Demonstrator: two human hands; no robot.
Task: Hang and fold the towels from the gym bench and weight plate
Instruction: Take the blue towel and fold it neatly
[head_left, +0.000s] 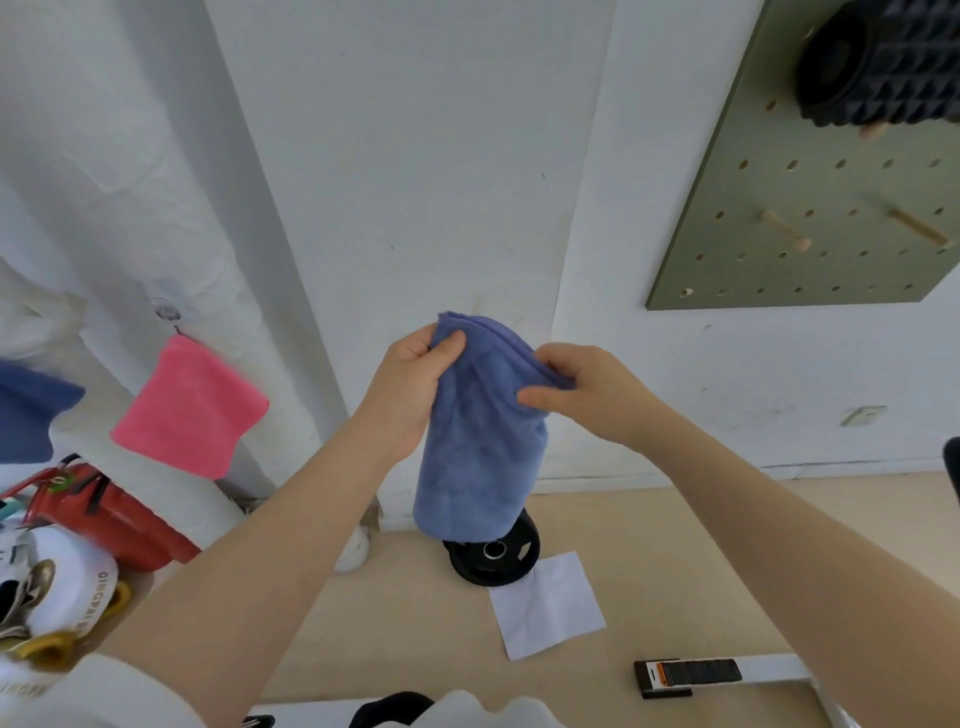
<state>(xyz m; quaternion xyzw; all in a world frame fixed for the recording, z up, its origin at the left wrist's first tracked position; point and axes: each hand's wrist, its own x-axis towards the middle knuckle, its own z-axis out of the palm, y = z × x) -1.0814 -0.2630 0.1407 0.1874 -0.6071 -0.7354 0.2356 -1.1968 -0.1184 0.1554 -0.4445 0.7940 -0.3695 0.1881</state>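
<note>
Blue towel (480, 441) folded double, hanging upright in midair, pink towel (192, 408) hanging from wall hook (169, 313)

Both forearms are showing bare from wrist to elbow, with no sleeve reaching down over them and no watch, band or bracelet sitting at either wrist. The left hand (410, 387) and the right hand (582, 389) are bare too, wearing no gloves, and no rings are showing on the fingers that can be seen. The nails are looking short and plain. At the lower left edge a bit of white fabric (104, 691) is bulging into view, seemingly the person's top or a short sleeve at the left shoulder, though how it is cut cannot be made out from here.
</note>
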